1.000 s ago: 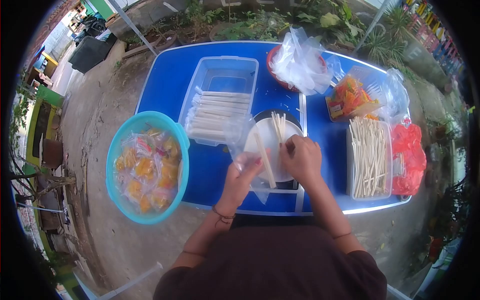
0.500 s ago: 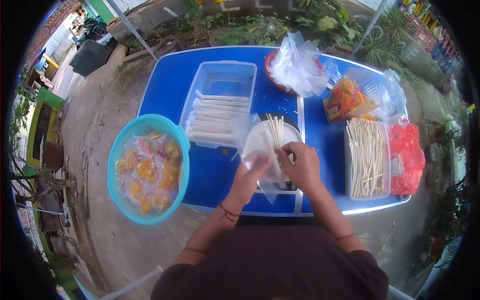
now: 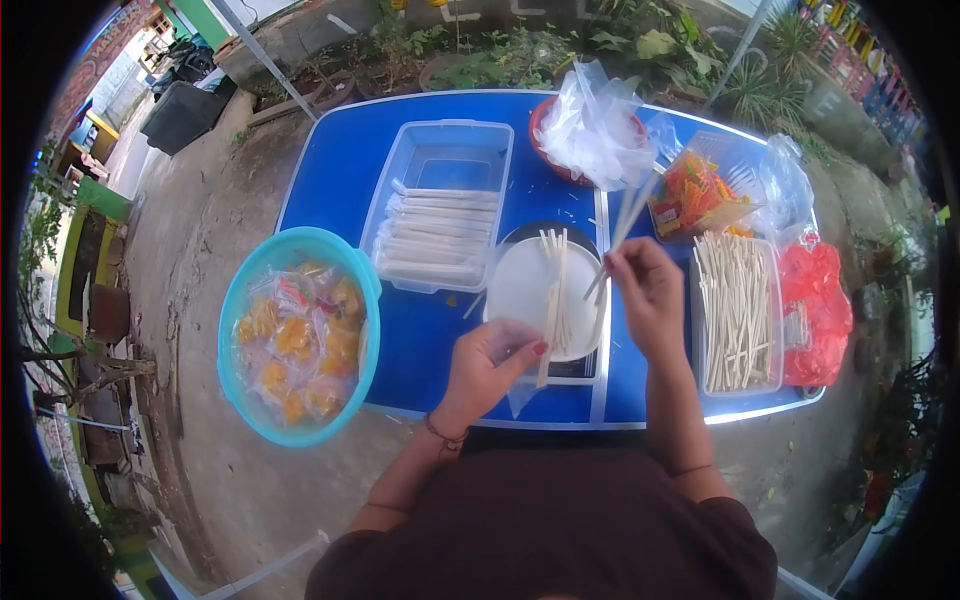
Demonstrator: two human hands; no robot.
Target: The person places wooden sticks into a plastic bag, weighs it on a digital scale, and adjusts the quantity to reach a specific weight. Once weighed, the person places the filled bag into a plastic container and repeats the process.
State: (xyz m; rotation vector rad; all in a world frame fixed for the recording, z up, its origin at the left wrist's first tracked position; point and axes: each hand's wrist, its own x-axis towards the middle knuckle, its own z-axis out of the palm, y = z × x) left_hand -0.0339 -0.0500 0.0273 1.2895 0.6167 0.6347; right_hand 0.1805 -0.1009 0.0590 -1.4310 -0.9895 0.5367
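My left hand (image 3: 492, 362) is closed in a pinch at the lower left of a white round plate (image 3: 515, 285). A clear plastic bag (image 3: 522, 392) hangs from its fingers. Several pale thin sticks (image 3: 556, 290) lie upright in view across the plate, their lower ends close to my left fingertips. To the right of the plate, my right hand (image 3: 648, 295) is raised and closed around a few more pale sticks (image 3: 630, 215), which tilt up and to the right. Beneath the plate sits a black kitchen scale (image 3: 570, 372).
A clear tub (image 3: 440, 135) holds filled bags of sticks. Left stands a turquoise basin (image 3: 228, 370) of bagged orange food. Behind are a red basket of plastic bags (image 3: 590, 130) and a container of colourful packets (image 3: 695, 195). Right: a box of loose sticks (image 3: 738, 315), a red plastic bag (image 3: 812, 310).
My right hand has moved right and up, away from my left hand, carrying sticks. The clear bag has dropped lower beside my left hand, uncovering more of the plate.
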